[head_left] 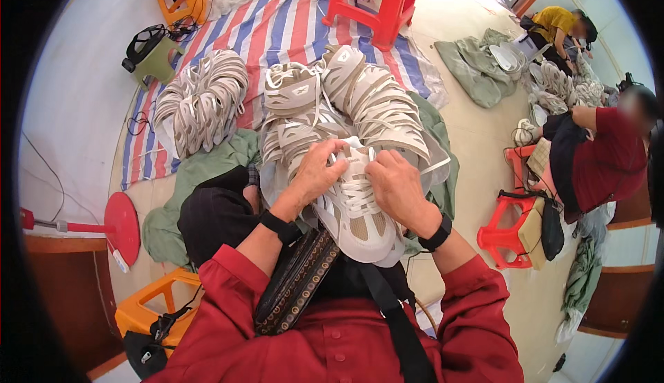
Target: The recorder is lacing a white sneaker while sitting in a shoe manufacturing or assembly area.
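Observation:
A beige and white shoe upper (364,229) with white laces (357,195) lies over my lap, its toe toward me. My left hand (318,172) has thumb and fingers closed on the left side of its lacing, near the tongue (354,153). Opposite it, my right hand (398,184) pinches the right edge by the top eyelets. Whether the fingers also hold the lace ends is hidden. Just beyond my hands, similar uppers sit nested in two long rows, a left row (294,131) and a right row (377,103).
Another bundle of uppers (200,103) rests on the striped sheet (277,20). Around me are a red stool (377,13), an orange stool (155,300) and a round red base (122,229). Two people sit at the right, one in a dark red top (609,158), one in yellow (553,23).

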`<state>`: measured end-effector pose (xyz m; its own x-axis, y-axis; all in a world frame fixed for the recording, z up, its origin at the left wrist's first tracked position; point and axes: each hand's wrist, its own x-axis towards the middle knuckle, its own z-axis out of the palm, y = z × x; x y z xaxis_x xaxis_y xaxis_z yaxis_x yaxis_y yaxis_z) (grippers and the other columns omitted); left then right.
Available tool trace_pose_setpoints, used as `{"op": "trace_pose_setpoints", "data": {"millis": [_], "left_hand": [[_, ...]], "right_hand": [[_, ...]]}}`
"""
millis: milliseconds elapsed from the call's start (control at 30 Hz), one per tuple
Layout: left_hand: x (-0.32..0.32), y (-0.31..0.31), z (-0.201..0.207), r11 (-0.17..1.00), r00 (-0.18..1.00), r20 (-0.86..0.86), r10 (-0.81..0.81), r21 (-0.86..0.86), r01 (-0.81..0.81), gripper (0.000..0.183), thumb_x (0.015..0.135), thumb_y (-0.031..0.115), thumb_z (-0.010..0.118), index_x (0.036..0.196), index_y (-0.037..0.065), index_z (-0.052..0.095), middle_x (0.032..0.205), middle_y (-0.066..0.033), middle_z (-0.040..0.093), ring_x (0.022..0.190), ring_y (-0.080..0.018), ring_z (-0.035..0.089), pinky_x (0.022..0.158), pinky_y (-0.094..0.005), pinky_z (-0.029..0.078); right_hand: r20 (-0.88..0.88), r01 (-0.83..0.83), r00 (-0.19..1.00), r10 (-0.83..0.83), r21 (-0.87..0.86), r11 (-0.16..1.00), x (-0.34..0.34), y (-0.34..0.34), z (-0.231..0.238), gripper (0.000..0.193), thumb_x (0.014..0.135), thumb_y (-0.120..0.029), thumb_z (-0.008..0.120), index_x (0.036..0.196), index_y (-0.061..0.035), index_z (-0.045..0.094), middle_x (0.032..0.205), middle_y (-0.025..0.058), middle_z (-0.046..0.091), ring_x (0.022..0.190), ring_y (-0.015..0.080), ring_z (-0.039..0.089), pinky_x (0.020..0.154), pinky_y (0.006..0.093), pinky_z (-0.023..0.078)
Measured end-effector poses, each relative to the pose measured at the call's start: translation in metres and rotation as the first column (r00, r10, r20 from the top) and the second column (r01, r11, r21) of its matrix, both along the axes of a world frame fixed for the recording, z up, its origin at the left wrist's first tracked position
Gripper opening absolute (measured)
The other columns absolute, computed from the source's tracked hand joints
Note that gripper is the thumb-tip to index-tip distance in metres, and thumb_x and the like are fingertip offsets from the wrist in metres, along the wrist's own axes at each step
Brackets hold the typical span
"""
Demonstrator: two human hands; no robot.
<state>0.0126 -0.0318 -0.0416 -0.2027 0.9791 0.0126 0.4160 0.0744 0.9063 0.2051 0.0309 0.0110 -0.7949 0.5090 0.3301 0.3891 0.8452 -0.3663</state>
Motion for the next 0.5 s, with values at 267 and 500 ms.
{"op": "trace_pose_setpoints", "data": {"millis": [267,500], "left_hand": [[0.002,-0.001,0.005,1.000,1.000,0.013,-0.003,-0.018,0.003,0.040,0.083,0.024,0.061,0.119,0.007,0.058,0.105,-0.0135,0.059,0.103,-0.0268,0.053,0.090,-0.0362,0.043],[0.001,0.000,0.005,1.000,0.999,-0.027,-0.018,0.008,0.018,0.041,0.084,0.025,0.061,0.120,0.007,0.057,0.106,-0.0142,0.059,0.103,-0.0273,0.054,0.089,-0.0365,0.044]], "right_hand": [[0.142,-0.122,0.983,0.116,0.033,0.992,-0.002,0.010,0.005,0.011,0.071,-0.002,0.058,0.081,-0.0042,0.055,0.085,0.0110,0.052,0.086,0.0305,0.053,0.073,0.0416,0.044],[0.271,-0.187,0.946,0.178,0.008,0.982,-0.006,0.015,0.015,0.014,0.070,-0.002,0.058,0.083,-0.0050,0.057,0.087,0.0107,0.054,0.089,0.0309,0.055,0.073,0.0417,0.046]]}}
